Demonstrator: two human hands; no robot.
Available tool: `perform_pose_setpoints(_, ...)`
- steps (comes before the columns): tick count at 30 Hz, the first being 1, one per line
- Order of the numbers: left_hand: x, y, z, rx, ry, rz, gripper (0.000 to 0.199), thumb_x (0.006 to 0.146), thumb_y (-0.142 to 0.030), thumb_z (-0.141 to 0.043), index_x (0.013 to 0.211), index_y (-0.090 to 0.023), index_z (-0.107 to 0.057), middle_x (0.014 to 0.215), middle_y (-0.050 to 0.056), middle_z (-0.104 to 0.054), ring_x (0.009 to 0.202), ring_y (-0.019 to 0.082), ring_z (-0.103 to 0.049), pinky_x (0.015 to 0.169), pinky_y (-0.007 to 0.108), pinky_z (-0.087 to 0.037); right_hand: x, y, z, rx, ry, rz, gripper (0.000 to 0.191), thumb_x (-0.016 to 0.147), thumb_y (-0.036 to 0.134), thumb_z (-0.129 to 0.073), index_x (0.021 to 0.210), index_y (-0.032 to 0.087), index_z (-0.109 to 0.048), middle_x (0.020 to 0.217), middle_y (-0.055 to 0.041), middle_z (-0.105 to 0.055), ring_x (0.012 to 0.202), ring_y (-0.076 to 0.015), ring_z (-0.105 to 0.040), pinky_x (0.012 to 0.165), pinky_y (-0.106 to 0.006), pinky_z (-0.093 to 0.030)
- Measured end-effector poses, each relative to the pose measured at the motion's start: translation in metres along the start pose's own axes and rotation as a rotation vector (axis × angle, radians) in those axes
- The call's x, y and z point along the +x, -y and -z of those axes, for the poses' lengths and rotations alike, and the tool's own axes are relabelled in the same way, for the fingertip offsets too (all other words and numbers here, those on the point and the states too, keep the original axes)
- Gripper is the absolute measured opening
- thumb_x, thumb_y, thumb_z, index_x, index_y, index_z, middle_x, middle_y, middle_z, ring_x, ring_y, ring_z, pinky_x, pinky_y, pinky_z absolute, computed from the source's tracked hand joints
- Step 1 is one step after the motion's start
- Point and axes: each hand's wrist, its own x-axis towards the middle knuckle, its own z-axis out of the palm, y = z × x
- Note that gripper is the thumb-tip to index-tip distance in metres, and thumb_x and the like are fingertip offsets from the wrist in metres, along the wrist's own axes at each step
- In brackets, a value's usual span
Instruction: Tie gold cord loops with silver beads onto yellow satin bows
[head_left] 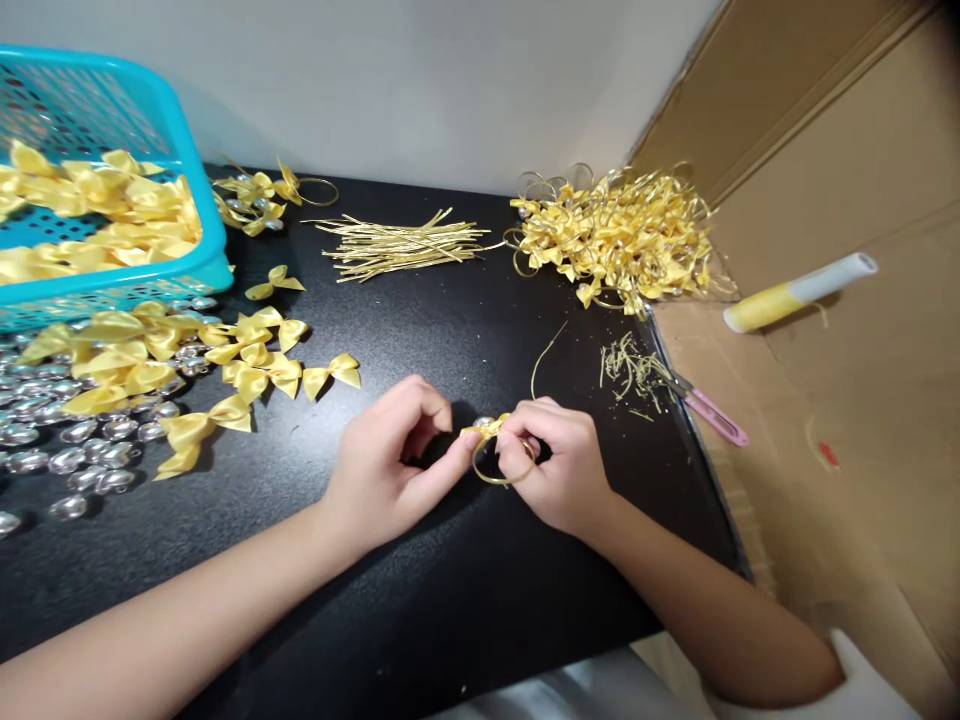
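Near the middle of the black table, a yellow bow (pixel 493 428) with a small silvery bead and a gold cord loop (pixel 504 482) is between my two hands. My right hand (pixel 551 450) is closed in a pinch on the bow and its cord, and a thin loose cord end rises behind it. The thumb of my left hand (pixel 401 450) touches the left side of the bow, while its fingers are curled and apart from the thumb. Part of the bow is hidden by my right fingers.
A blue basket (pixel 214 240) of yellow bows stands at the left, with loose bows (pixel 251 380) and silvery beads (pixel 67 455) in front. Gold cords (pixel 405 245) lie behind. Finished looped bows (pixel 622 235), cord scraps (pixel 634 370) and pink-handled scissors (pixel 712 415) are at the right.
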Motion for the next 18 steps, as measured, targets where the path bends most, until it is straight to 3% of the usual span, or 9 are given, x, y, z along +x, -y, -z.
perform_pose_setpoints(2,-0.0022,0.0004,0.0002,0.078,-0.040,-0.091,0.019,0.081,-0.015,-0.065,0.071,-0.019,-0.049,0.063,-0.004,-0.050,0.053,0.008,-0.045,0.050,0.020,-0.038,-0.0016,0.0004,-0.0015,-0.045,-0.037,-0.005,0.026,0.080,0.014,-0.053,0.056,0.019,-0.045,0.048,0.0061,-0.044,0.048,-0.0080,-0.042,0.056,-0.023,-0.037)
perform_pose_setpoints(6,-0.0042,0.0008,0.0006,0.197,0.027,-0.224,0.013,0.080,-0.025,-0.066,0.074,-0.019,-0.056,0.062,-0.002,-0.056,0.051,0.009,-0.049,0.048,0.021,-0.038,-0.0035,0.0006,-0.0036,-0.109,-0.076,-0.005,0.026,0.082,0.014,-0.052,0.056,0.019,-0.046,0.049,0.0060,-0.043,0.048,-0.0082,-0.042,0.058,-0.023,-0.037)
perform_pose_setpoints(12,-0.0011,-0.0020,0.0013,0.324,0.040,-0.224,0.017,0.087,-0.026,-0.060,0.072,-0.017,-0.060,0.059,-0.001,-0.056,0.048,0.009,-0.049,0.047,0.022,-0.037,-0.0050,-0.0005,-0.0055,-0.156,-0.065,0.048,0.025,0.081,0.012,-0.052,0.058,0.019,-0.046,0.051,0.0061,-0.045,0.049,-0.0077,-0.041,0.060,-0.025,-0.036)
perform_pose_setpoints(18,0.0005,-0.0005,0.0008,0.355,0.045,-0.220,0.025,0.090,-0.020,-0.054,0.066,-0.016,-0.059,0.053,-0.003,-0.045,0.046,0.009,-0.042,0.047,0.022,-0.034,-0.0072,-0.0035,-0.0083,-0.214,-0.037,0.085,0.024,0.081,0.013,-0.051,0.058,0.019,-0.046,0.052,0.0059,-0.044,0.050,-0.0084,-0.041,0.061,-0.027,-0.034)
